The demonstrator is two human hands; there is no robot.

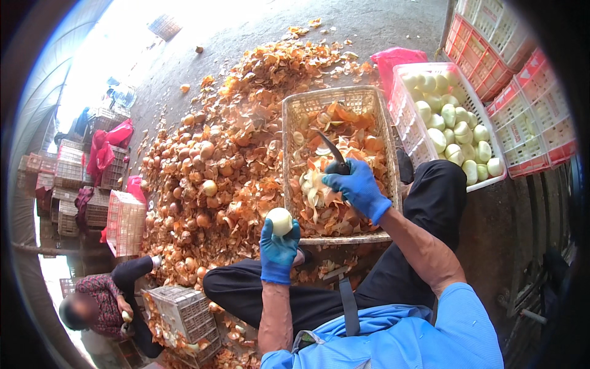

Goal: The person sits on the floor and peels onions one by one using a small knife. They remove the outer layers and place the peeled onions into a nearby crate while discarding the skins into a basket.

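Observation:
A peeled white onion rests in the fingers of my left hand, which wears a blue glove. My right hand, gloved alike, grips a knife with a dark curved blade that points up and to the left. The knife is above a crate full of brown onion skins and pale trimmings. My left hand is near that crate's front left corner. To the right of it stands a white crate filled with peeled onions.
Unpeeled onions and loose skins cover the floor to the left and ahead. Stacked red and white crates stand at the far right. Another person sits at the lower left beside a crate. More crates line the left side.

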